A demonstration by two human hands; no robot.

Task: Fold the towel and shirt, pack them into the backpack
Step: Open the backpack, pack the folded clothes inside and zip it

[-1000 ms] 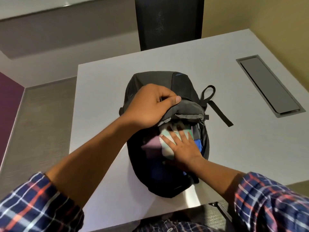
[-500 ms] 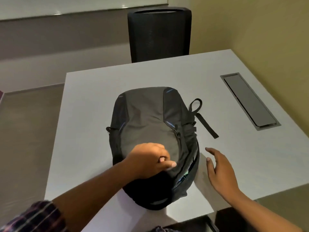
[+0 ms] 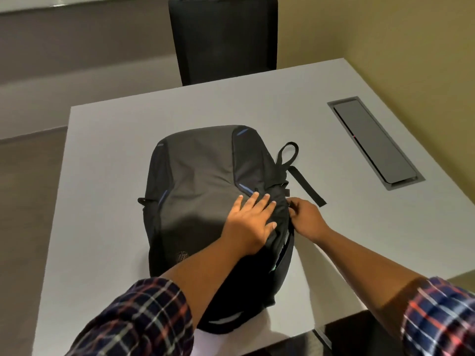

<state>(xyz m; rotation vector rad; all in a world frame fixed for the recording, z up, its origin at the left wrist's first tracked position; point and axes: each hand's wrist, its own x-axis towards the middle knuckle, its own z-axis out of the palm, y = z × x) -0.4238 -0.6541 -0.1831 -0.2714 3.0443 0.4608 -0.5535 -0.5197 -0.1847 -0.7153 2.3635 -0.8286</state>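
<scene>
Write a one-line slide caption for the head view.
Left hand presses flat on the dark backpack on the grey table while the right hand pinches its side zipper.

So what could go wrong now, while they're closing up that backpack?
Two likely snags. A bit of pale cloth shows in the open gap along the side of the backpack, on the near side of the right hand, which seems to pinch the zipper pull; the zip could bite it. The loose strap lies close to that hand and might catch too. The left hand presses flat, which should help.
</scene>
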